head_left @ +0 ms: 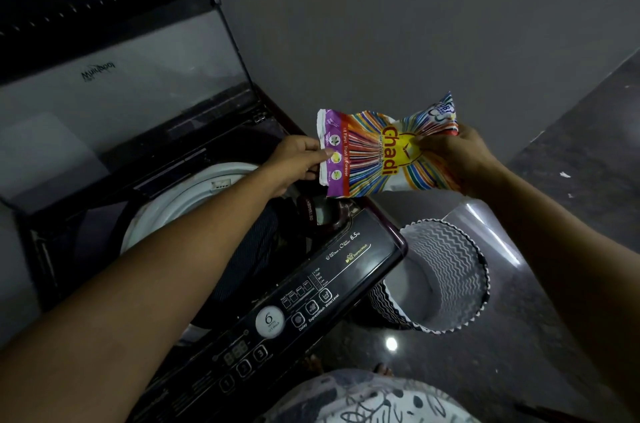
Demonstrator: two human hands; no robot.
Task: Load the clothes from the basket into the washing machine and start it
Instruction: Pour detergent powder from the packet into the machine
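A colourful detergent powder packet (377, 152) hangs sideways above the right rear corner of the top-loading washing machine (339, 267). My left hand (298, 163) pinches the packet's purple open end; my right hand (453, 156) grips its other end. The machine's lid (114, 52) stands raised. Dark striped clothes (252, 249) lie inside the white-rimmed drum (180, 201). A small dark detergent compartment (322, 211) sits just under the packet's left end. The laundry basket (446, 270), white with a zigzag pattern, stands on the floor to the machine's right, and nothing shows inside it.
The control panel (277, 322) with round buttons and a white dial runs along the machine's front edge. A grey wall (398, 24) rises behind. Dark glossy floor (554, 318) spreads to the right. My patterned clothing (367, 398) shows at the bottom edge.
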